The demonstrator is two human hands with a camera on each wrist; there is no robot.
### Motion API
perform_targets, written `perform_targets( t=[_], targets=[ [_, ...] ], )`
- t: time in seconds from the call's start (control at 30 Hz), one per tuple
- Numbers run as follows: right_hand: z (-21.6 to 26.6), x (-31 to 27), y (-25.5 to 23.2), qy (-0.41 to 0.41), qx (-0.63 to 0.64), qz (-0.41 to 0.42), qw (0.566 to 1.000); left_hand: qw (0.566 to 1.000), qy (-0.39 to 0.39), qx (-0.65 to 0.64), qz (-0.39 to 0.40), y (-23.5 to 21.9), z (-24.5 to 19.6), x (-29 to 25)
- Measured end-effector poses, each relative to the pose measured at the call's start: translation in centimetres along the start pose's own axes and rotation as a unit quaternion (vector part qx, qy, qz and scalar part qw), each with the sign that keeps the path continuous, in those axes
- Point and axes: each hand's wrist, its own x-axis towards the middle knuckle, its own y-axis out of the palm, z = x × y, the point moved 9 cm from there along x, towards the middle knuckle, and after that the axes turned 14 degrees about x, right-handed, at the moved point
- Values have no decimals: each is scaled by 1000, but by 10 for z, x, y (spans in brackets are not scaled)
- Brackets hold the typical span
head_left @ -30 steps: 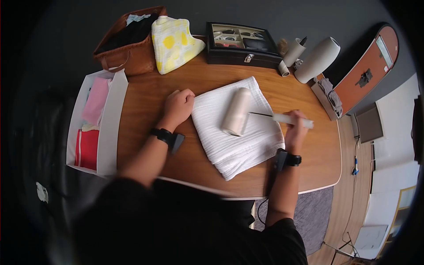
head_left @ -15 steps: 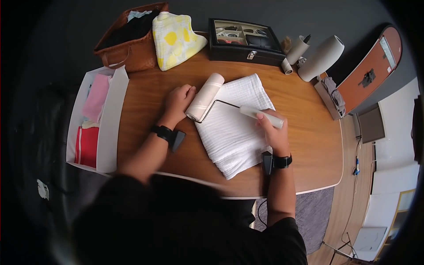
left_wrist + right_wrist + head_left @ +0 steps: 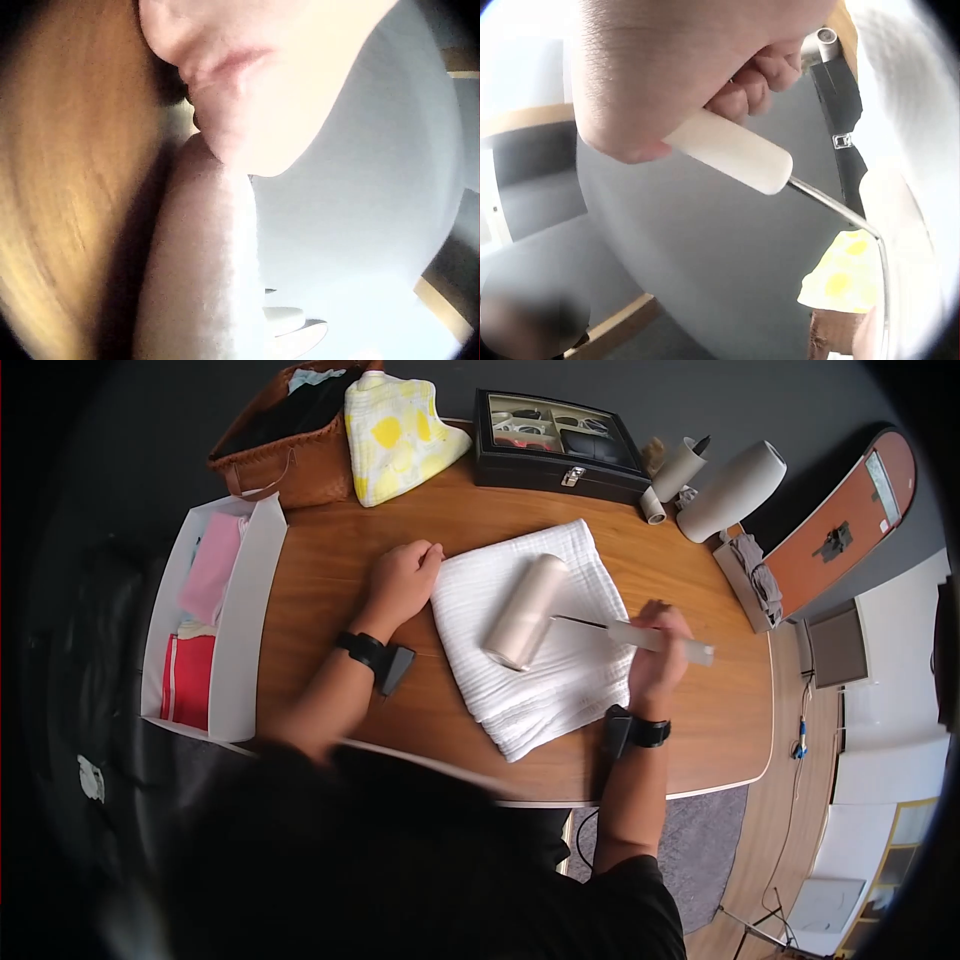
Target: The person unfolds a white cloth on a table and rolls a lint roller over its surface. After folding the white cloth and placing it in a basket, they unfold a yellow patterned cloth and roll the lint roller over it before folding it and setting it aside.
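A folded white cloth (image 3: 590, 575) lies on the wooden table. My left hand (image 3: 403, 582), fingers curled, holds its upper left corner; the fingertips are mostly hidden. In the left wrist view that hand (image 3: 255, 82) meets the pale cloth edge (image 3: 199, 262). A roller (image 3: 528, 612) with a pale cylinder and thin metal rod rests across the middle of the cloth. My right hand (image 3: 660, 655) grips its whitish handle (image 3: 625, 634) at the cloth's right side. The right wrist view shows the fingers (image 3: 757, 90) curled round the handle (image 3: 735, 154).
At left stands a white box (image 3: 262, 575) with pink and red cloths. Behind are a brown basket (image 3: 310, 470), a yellow-spotted cloth (image 3: 395, 450) and a black glass-topped case (image 3: 560, 472). A grey-white vase (image 3: 735, 490), small box (image 3: 745, 585) and mirror-like board (image 3: 835, 530) stand at right.
The roller went left to the cloth's edge beside my left hand, then back right to the middle, my right hand moving with it. My left hand stayed at the corner.
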Motion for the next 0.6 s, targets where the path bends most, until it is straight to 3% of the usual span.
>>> perform_targets(
  t=[0.13, 0.23, 0.33, 0.47, 0.53, 0.6],
  targets=[
    [-13, -9, 56, 101, -169, 48, 979, 1000, 0, -7, 3, 2, 2, 0],
    [-10, -9, 58, 81, -193, 51, 977, 1000, -1, -1, 12, 4, 2, 2],
    [7, -2, 23, -21, -165, 67, 984, 1000, -5, -6, 10, 2, 2, -1],
    [36, 4, -28, -97, -47, -61, 992, 1000, -7, 3, 11, 0, 1, -1],
    [40, 6, -31, -92, -65, -86, 990, 1000, -11, 2, 15, 3, 2, -1],
    [20, 1, -22, -31, -31, -103, 994, 1000, -17, 2, 23, 6, 5, 0]
  ],
)
